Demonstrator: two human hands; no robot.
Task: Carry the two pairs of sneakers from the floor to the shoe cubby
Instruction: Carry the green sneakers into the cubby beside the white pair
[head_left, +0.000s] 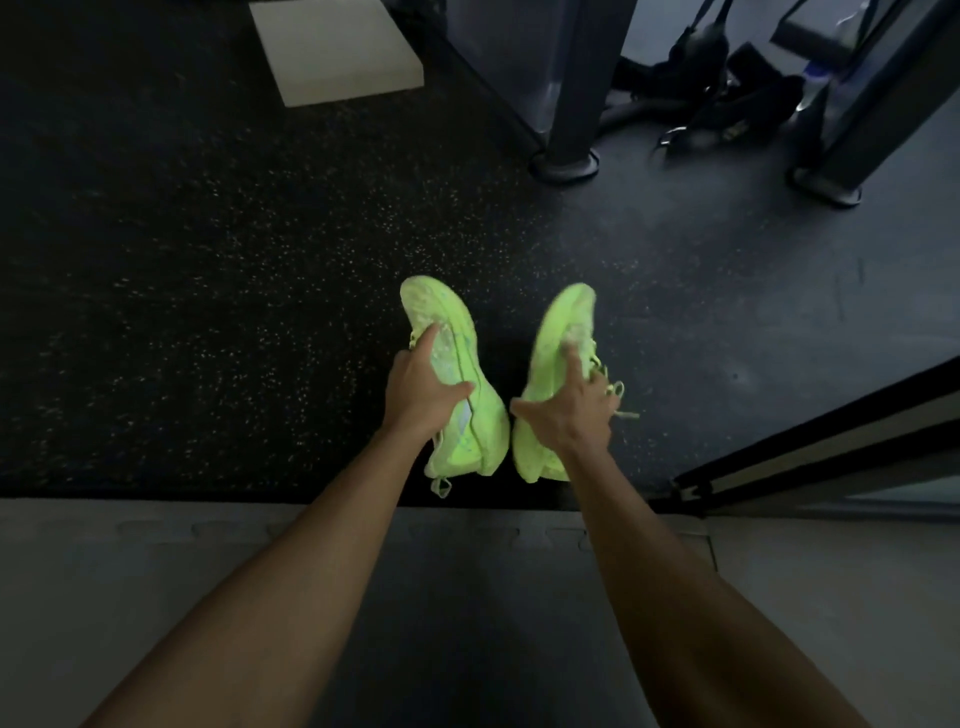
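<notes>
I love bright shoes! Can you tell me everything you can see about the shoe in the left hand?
The left sneaker is neon yellow-green all over, with a pale, scuffed sole speckled with blue. It looks like soft knit fabric on thick foam. It is turned so the sole faces up toward the camera, toe pointing away. The left hand grips it around the middle, thumb across the sole. A small loop hangs at the heel. It is held over dark speckled floor, beside its twin, not clearly touching it.

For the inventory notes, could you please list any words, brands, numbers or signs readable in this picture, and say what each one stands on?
None can be read.
Left sneaker in the left hand: sole marks too blurred.
Right sneaker in the right hand: no legible text.
White block: blank.
</notes>
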